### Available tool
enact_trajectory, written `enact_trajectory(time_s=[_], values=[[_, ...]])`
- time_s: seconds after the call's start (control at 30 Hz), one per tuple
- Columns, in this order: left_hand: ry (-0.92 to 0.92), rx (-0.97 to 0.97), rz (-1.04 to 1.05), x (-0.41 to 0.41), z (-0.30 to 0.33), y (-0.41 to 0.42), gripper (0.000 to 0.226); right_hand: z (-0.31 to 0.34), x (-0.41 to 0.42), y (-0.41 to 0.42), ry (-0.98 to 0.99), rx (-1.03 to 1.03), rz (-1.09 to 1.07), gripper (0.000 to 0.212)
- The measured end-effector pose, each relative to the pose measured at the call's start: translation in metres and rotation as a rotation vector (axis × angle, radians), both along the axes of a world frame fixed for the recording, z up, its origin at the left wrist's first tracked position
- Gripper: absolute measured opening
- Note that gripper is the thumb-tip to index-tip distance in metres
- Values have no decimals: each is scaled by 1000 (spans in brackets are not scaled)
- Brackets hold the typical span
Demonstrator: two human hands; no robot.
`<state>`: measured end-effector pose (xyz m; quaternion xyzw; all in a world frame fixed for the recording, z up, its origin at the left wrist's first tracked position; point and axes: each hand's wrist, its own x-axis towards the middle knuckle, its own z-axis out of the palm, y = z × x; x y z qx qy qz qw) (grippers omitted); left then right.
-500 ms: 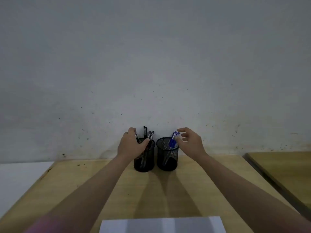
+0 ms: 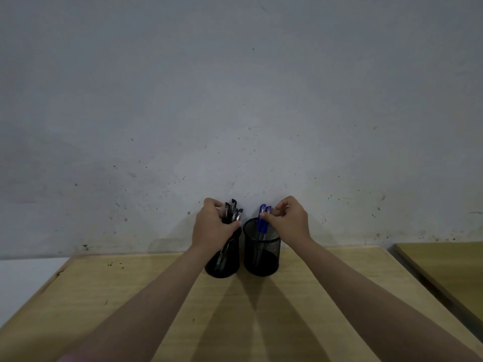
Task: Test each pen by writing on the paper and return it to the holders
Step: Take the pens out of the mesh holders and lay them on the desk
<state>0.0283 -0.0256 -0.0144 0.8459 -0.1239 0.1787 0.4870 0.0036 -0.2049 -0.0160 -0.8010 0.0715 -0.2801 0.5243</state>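
Blue pens [image 2: 262, 222] stand tilted in the right mesh holder [image 2: 262, 253], just right of frame centre, low in the picture. Their caps poke above the rim; two blue caps are visible side by side. The right hand [image 2: 288, 220] reaches in from the lower right, its grip pinched on the tops of the blue pens, thumb and forefinger meeting at the caps, other fingers curled above.

Black pens [image 2: 233, 211] stand in the left mesh holder [image 2: 224, 257], which sits just beside the right one, nearly touching. Several dark caps and clear barrels fan out above the rim. The left hand [image 2: 213, 226] comes in from the lower left, its grip wrapped round this bundle of black pens at the mouth of the holder, thumb across the front, fingers curled behind. The hand hides most of the holder's rim.

Both holders are black wire mesh cylinders, upright, at the far edge of the bench [image 2: 130, 296], close to the wall [image 2: 235, 100]. The bench is light wood with a few dark specks on the left part. Both forearms stretch up from the bottom corners of the frame and cast shadows between them on the wood.

Wall is grey-white, scuffed and speckled along its base. A white surface [image 2: 23, 278] shows at the left edge, beside the bench. A second wooden top [image 2: 449, 265] sits at the right edge, apart from the bench by a dark gap.
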Motion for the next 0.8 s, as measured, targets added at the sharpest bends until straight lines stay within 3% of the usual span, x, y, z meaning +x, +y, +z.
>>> enact_trajectory(time_s=[0.1,0.3,0.47,0.8], values=[[22,25,-6,5,-1,-1,52,-1,5,3,20,14,5,41],[12,109,-39,11,-1,0,25,0,12,13,91,-68,25,37],[5,100,-75,14,-4,2,23,0,16,19,147,-177,100,19],[24,197,-187,17,-2,2,24,5,16,17,216,-330,171,18]])
